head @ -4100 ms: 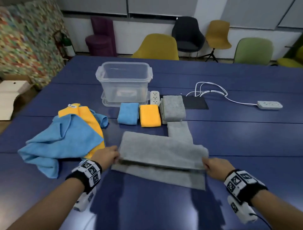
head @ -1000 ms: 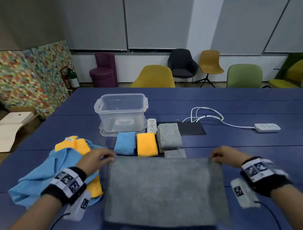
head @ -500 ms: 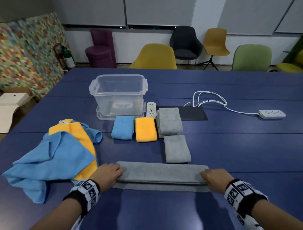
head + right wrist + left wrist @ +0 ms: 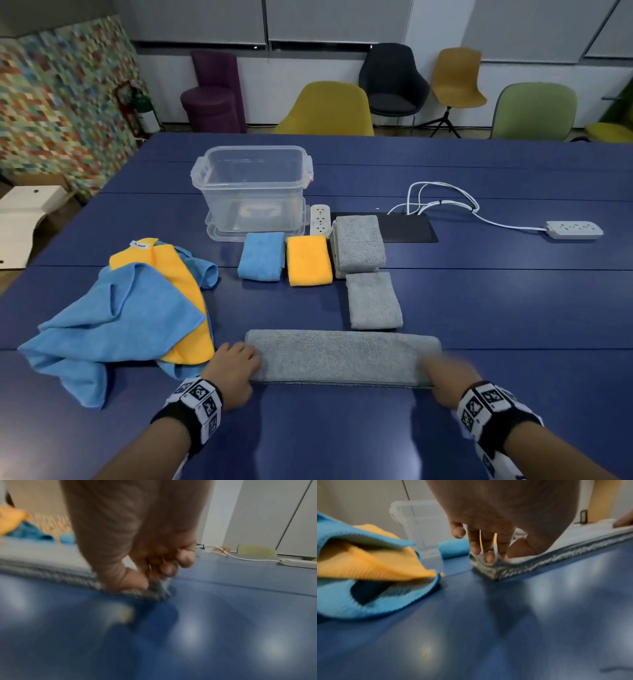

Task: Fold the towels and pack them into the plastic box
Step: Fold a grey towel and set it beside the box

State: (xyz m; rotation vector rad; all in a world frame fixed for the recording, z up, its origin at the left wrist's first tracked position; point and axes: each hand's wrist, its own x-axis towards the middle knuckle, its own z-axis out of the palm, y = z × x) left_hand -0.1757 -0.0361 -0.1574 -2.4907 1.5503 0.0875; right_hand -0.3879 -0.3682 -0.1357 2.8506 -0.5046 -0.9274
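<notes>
1. The grey towel [image 4: 342, 356] lies on the table [image 4: 342, 431] as a long narrow band stretched between the two hands, its layered edge facing the person.
2. The left hand [image 4: 233, 368] pinches the band's left end: in the left wrist view the fingers [image 4: 488, 545] curl over the corner and press into the layers. The right hand [image 4: 445, 377] grips the right end, thumb on top; this hand is blurred, so finger detail is uncertain.
3. Step in hand, as judged: fold the band end over end. Keep all layers pinched together at each corner, align the edges before pressing, and smooth the crease flat.
4. Just beyond the band, nearer the right hand, lies a folded grey towel [image 4: 373, 299]; further ahead sit a thicker grey bundle [image 4: 358, 243], a folded orange towel [image 4: 308, 260] and a folded blue towel [image 4: 262, 255].
5. The plastic box [image 4: 253, 192] stands beyond these, open and holding no towels.
6. Beside the left hand lies a loose heap: a blue cloth [image 4: 113, 318] over an orange cloth [image 4: 185, 291], not yet folded. It sits near the band's left end and could snag.
7. A power strip [image 4: 573, 229] with cable lies well ahead of the right hand.
</notes>
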